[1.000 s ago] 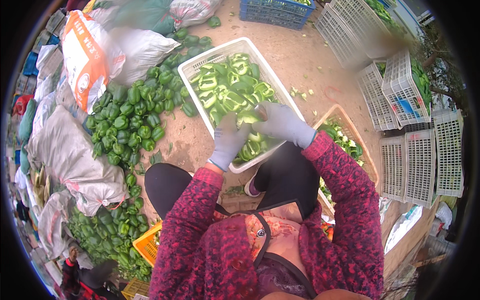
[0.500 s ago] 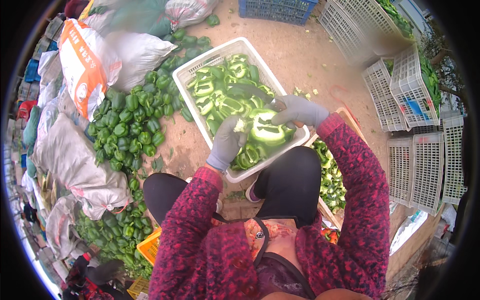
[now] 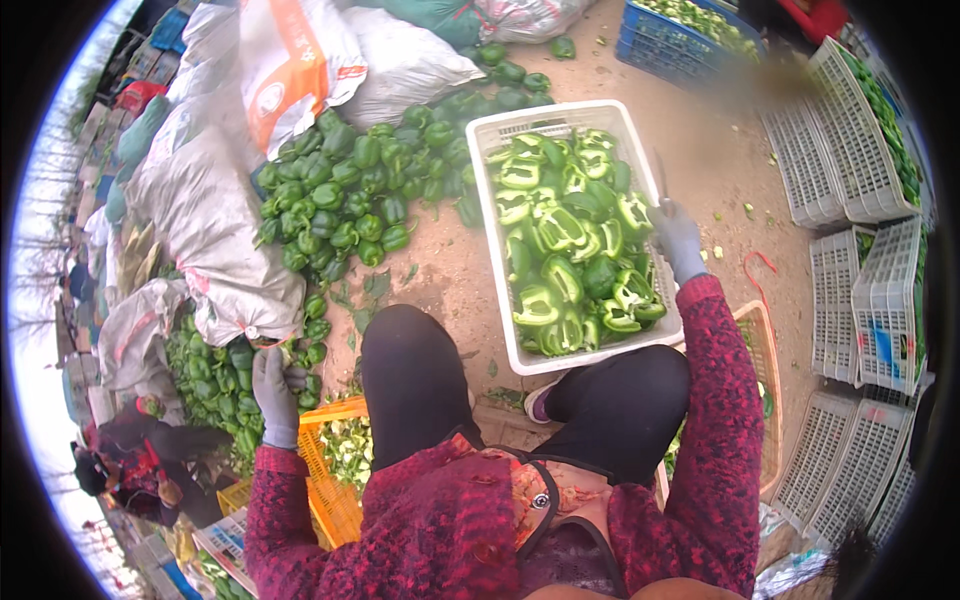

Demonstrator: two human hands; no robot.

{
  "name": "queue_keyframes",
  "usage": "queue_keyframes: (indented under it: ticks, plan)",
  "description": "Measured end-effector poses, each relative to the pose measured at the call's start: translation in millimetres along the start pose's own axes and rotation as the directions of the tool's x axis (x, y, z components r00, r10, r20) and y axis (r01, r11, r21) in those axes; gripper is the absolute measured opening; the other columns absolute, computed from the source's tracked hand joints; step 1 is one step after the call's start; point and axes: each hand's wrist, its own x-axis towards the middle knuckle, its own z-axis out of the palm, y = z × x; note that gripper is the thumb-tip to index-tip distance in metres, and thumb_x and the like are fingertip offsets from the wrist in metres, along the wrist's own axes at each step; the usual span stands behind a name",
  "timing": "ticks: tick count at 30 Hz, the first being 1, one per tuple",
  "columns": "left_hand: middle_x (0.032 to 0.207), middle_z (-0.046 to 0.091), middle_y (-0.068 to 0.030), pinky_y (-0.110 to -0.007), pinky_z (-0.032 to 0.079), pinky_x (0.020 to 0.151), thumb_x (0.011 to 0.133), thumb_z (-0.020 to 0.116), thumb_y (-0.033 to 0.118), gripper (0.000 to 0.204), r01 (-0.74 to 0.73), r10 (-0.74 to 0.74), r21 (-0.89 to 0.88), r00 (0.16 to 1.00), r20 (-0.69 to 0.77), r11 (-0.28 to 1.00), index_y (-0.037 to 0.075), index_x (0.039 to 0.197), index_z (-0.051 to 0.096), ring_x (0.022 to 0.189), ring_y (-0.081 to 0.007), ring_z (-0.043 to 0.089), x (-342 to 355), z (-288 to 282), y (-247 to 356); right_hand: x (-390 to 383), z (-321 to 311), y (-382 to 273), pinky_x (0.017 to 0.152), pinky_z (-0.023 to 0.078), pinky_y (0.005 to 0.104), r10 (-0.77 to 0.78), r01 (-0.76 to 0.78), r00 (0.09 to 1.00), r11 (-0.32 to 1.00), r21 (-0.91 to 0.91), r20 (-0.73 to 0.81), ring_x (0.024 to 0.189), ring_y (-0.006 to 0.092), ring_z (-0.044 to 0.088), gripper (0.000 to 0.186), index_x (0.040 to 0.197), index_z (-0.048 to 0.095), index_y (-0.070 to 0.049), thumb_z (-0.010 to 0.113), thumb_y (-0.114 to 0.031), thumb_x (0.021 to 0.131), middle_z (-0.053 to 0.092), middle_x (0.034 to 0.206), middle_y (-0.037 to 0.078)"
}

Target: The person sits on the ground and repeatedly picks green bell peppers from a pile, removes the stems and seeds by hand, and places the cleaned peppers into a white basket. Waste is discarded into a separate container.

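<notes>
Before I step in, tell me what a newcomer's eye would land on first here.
Probably the white crate full of cut green peppers, just above and right of the picture's middle. Next might come the heap of whole green peppers on the ground to its left, with a white-and-orange sack behind it. The stacked pale crates along the right side also stand out.

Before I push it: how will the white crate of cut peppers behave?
The white crate likely feels heavy, being well filled with cut peppers. It shows no bulging, so it's probably stiff. Its broad footprint should resist tipping.
</notes>
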Motion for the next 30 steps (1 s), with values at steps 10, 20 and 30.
queue_keyframes:
  ticks: [10, 20, 30]
  plan:
    - [0.099, 0.076, -0.02, -0.044, 0.056, 0.086, 0.096, 0.063, 0.05, 0.049, -0.056, -0.188, 0.796, 0.96, 0.209, 0.603, 0.005, 0.111, 0.074, 0.094, -0.0346, 0.074, 66.7, -60.1, -111.9, -78.1, -31.8, -43.0, 0.046, 0.039, 0.0213, -0.133, 0.141, 0.99, 0.963, 0.231, -0.048, 0.05, 0.0048, 0.049, 0.046, 0.133, 0.063, 0.003, 0.07, -0.027, 0.098, 0.067, 0.123, 0.01]
    - [0.146, 0.049, -0.0367, -0.049, 0.043, 0.113, 0.08, 0.071, 0.072, 0.107, 0.266, -0.148, 0.595, 0.96, -0.239, 0.758, -0.008, 0.146, 0.045, 0.136, -0.0446, 0.052, 436.5, 135.0, -135.4, -164.1, 7.0, -86.1, 0.048, 0.038, 0.0184, -0.02, 0.021, 1.0, 0.987, 0.156, -0.01, 0.052, 0.0028, 0.048, 0.031, 0.119, 0.07, 0.003, 0.064, -0.021, 0.101, 0.064, 0.13, 0.011]
    - [0.134, 0.066, -0.0162, -0.046, 0.052, 0.103, 0.099, 0.057, 0.027, 0.05, 0.219, 0.108, -0.851, 0.947, 0.304, 0.477, -0.001, 0.14, 0.057, 0.12, -0.0325, 0.065, 347.3, 112.9, -87.7, -172.8, 80.1, -134.2, 0.048, 0.036, 0.0166, -0.057, 0.033, 0.994, 0.969, 0.244, 0.091, 0.052, 0.003, 0.049, 0.042, 0.135, 0.057, 0.006, 0.066, -0.017, 0.1, 0.07, 0.092, 0.004]
